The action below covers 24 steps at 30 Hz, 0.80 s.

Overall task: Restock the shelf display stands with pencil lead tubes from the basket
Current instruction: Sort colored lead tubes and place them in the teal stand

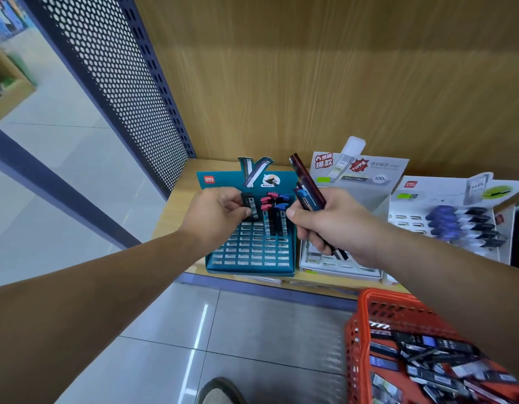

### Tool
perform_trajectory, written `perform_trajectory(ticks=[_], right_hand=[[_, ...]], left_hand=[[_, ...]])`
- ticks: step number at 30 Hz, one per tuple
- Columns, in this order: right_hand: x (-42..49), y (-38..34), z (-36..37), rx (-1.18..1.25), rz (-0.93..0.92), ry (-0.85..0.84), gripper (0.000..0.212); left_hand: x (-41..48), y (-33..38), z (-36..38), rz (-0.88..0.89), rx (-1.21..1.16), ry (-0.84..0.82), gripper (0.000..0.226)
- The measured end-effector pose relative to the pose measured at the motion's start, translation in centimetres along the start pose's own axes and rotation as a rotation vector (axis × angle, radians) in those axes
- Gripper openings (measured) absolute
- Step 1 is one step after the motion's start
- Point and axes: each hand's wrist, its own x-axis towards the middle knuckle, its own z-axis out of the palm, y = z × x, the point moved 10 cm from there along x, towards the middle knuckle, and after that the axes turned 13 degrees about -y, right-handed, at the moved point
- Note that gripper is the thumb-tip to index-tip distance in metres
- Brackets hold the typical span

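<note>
Screening white stand (pixel 339 269), apparently: right hand (pixel 334 223).

You're in a stationery shop: branded display stands (pixel 249 252) on a wooden shelf (pixel 176 205) mid-frame, orange shopping basket (pixel 366 319) lower right, tiled aisle floor (pixel 62 158).

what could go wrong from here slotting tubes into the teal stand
1. The left hand pinches a black-capped tube close beside the standing tubes in the teal stand; a nudge might tip them.
2. The right hand grips a fanned bundle of tubes jutting past the fist; one may slip and fall to the floor.
</note>
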Motion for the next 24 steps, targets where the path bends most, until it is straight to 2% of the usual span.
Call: perform_trajectory(ticks=[2, 5, 15, 19, 24], right_hand=[[0.3, 0.1, 0.0, 0.002, 0.002, -0.003, 0.011], [0.4, 0.3, -0.3, 0.029, 0.009, 0.009, 0.012], [0.5, 0.3, -0.4, 0.029, 0.014, -0.011, 0.015], [0.4, 0.2, -0.3, 0.021, 0.019, -0.028, 0.013], [-0.1, 0.2, 0.0, 0.034, 0.051, -0.074, 0.014]], left_hand=[[0.2, -0.1, 0.8, 0.019, -0.021, -0.035, 0.012], [0.7, -0.5, 1.7, 0.014, 0.034, -0.084, 0.006], [1.0, 0.7, 1.4, 0.02, 0.324, -0.082, 0.017], [0.9, 0.6, 1.8, -0.027, 0.332, -0.091, 0.015], [0.8, 0.3, 0.7, -0.13, 0.332, -0.028, 0.026]])
